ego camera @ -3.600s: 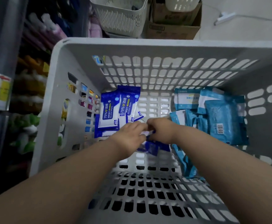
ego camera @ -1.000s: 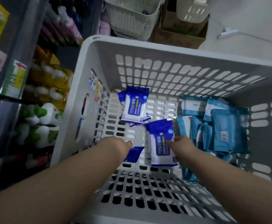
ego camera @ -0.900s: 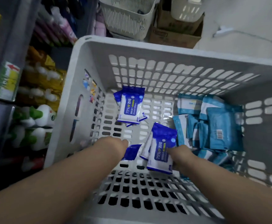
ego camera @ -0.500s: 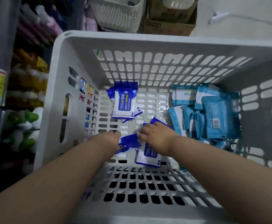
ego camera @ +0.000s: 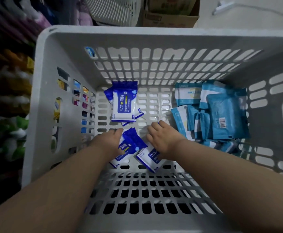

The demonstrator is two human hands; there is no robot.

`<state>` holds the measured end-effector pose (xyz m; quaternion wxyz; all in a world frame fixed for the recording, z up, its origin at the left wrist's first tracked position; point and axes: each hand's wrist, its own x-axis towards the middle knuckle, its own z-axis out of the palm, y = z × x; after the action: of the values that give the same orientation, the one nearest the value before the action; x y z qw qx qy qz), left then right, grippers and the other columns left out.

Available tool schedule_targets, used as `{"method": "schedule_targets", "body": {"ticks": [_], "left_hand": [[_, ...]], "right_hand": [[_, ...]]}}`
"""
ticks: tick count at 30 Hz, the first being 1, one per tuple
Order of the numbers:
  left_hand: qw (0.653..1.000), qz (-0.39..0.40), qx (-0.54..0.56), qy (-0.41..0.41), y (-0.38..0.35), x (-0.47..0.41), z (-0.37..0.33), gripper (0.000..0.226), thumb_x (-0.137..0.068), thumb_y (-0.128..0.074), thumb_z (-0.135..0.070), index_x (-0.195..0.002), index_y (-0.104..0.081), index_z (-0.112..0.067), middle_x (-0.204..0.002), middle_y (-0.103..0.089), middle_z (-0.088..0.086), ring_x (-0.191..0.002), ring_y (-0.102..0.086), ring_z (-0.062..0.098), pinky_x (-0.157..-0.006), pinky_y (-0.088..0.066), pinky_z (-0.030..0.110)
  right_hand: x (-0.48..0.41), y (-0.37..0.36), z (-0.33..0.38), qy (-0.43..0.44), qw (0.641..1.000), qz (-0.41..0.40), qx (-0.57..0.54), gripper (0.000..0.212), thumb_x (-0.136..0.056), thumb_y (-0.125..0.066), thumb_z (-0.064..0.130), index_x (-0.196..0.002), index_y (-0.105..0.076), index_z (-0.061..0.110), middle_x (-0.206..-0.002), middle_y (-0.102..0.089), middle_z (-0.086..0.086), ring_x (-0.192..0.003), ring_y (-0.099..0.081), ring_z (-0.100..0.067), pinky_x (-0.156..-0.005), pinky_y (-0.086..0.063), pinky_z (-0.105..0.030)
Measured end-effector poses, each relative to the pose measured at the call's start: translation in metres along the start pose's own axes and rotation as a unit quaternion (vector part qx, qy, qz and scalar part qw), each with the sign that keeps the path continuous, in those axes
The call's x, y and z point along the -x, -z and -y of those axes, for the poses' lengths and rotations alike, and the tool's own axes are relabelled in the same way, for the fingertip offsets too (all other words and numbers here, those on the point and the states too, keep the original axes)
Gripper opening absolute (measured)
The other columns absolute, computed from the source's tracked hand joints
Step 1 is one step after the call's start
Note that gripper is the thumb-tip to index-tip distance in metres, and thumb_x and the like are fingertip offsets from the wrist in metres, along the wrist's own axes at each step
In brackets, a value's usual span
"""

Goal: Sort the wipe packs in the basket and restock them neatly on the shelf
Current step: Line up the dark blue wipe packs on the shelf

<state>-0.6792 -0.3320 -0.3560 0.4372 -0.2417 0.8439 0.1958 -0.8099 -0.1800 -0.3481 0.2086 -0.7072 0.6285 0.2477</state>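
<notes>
Wipe packs (ego camera: 132, 147): two dark-blue ones under left hand (ego camera: 108, 142), right hand (ego camera: 162, 138).

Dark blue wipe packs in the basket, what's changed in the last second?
The right hand laid its upright blue pack flat on the basket floor, beside the other pack under the left hand. Far blue stack and teal pile stayed put.

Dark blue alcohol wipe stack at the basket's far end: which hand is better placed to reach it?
Left, probably. The left hand lies just in front of the stack; the right hand sits off toward the teal packs, resting on another pack.
</notes>
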Motion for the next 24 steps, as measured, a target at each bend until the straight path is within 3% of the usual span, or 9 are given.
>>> {"method": "schedule_targets", "body": {"ticks": [7,10,13,16,19,22,24], "left_hand": [[1.000,0.018,-0.014,0.014,0.004,0.000,-0.002,0.071,-0.085,-0.068,-0.023,-0.141,-0.025,-0.020,-0.140,-0.044,0.005,-0.125,-0.048,0.022,-0.090,-0.047,0.034],[1.000,0.007,0.009,0.022,0.010,0.008,-0.003,0.067,-0.084,-0.065,-0.012,-0.140,-0.028,-0.018,-0.134,-0.048,0.006,-0.119,-0.052,0.024,-0.088,-0.047,0.033],[0.997,-0.036,0.065,0.023,0.019,0.025,-0.006,0.070,-0.081,-0.063,-0.006,-0.141,-0.028,-0.022,-0.127,-0.052,0.006,-0.112,-0.055,0.023,-0.091,-0.049,0.037],[0.980,-0.106,0.164,0.033,0.030,0.055,-0.009,0.071,-0.081,-0.059,-0.005,-0.142,-0.029,-0.025,-0.127,-0.052,0.004,-0.111,-0.054,0.022,-0.093,-0.048,0.038],[0.938,-0.196,0.281,0.062,0.038,0.097,-0.019,0.060,-0.086,-0.051,-0.006,-0.140,-0.031,-0.025,-0.127,-0.052,0.005,-0.109,-0.054,0.022,-0.095,-0.046,0.040],[0.872,-0.263,0.399,0.106,0.040,0.146,-0.037,0.044,-0.094,-0.048,-0.012,-0.134,-0.033,-0.023,-0.121,-0.055,0.002,-0.103,-0.056,0.023,-0.083,-0.042,0.030],[0.807,-0.324,0.482,0.107,0.039,0.182,-0.053,0.039,-0.096,-0.048,-0.014,-0.129,-0.035,-0.028,-0.115,-0.056,-0.005,-0.092,-0.056,0.014,-0.074,-0.039,0.024]], "right_hand": [[-0.007,0.013,0.004,0.036,0.998,0.044,0.012,0.053,-0.091,-0.057,0.027,-0.136,-0.036,0.010,-0.130,-0.050,-0.012,-0.119,-0.044,-0.029,-0.099,-0.031,-0.038],[-0.002,0.020,0.004,0.013,0.996,0.057,-0.062,0.042,-0.091,-0.056,0.022,-0.132,-0.046,0.014,-0.130,-0.046,-0.010,-0.115,-0.045,-0.029,-0.081,-0.039,-0.037],[0.016,0.025,-0.003,-0.092,0.971,-0.007,-0.222,0.041,-0.090,-0.056,0.036,-0.125,-0.045,0.017,-0.120,-0.052,-0.007,-0.106,-0.053,-0.028,-0.070,-0.036,-0.032],[0.039,0.037,-0.012,-0.168,0.896,-0.075,-0.403,0.043,-0.088,-0.058,0.046,-0.121,-0.042,0.024,-0.111,-0.059,-0.002,-0.097,-0.058,-0.024,-0.069,-0.041,-0.030],[0.062,0.054,-0.014,-0.174,0.780,-0.101,-0.593,0.044,-0.084,-0.066,0.042,-0.121,-0.041,0.034,-0.102,-0.064,0.007,-0.085,-0.064,-0.015,-0.074,-0.052,-0.032],[0.088,0.073,-0.009,-0.133,0.679,-0.135,-0.709,0.034,-0.086,-0.066,0.029,-0.115,-0.047,0.030,-0.093,-0.067,0.012,-0.072,-0.065,-0.002,-0.062,-0.050,-0.016],[0.108,0.087,-0.004,-0.103,0.622,-0.153,-0.761,0.031,-0.089,-0.063,0.026,-0.117,-0.050,0.025,-0.094,-0.071,0.007,-0.076,-0.068,-0.006,-0.063,-0.050,-0.018]]}}
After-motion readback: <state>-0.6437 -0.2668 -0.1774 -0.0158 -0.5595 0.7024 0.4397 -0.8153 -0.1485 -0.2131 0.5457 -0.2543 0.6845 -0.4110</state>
